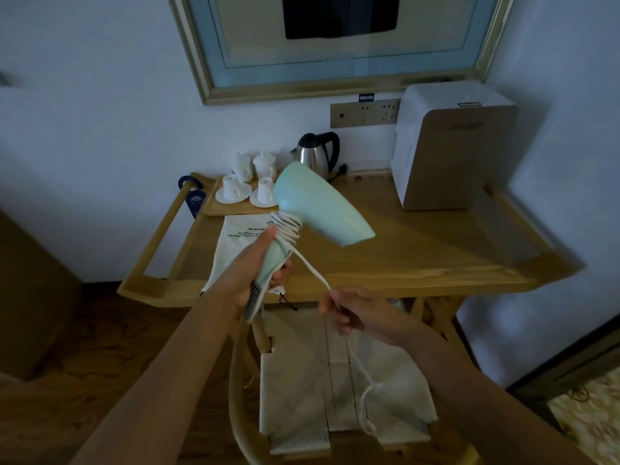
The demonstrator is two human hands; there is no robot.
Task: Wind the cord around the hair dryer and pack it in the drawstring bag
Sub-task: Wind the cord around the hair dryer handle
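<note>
Wooden surface [419, 263] w/ drawstring bag [236, 243]. Left hand [258, 266] grips hair dryer [315, 209] handle; right hand [349, 310] fingers pinching cord [312, 268], part-wound round handle.

Hotel guest room, by the look. Wooden worktop [419, 260] against wall carries electric kettle [317, 155], tray [235, 209] of lidded cups and upturned cups on saucers, white boxy appliance [453, 146]. Framed picture [335, 45] above; socket panel [364, 114] below it.

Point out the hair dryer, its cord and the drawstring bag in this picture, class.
hair dryer [322, 209]: head view, on the pale green barrel.
cord [310, 268]: head view, on the taut stretch below the coils.
drawstring bag [235, 245]: head view, on the printed cloth.
</note>
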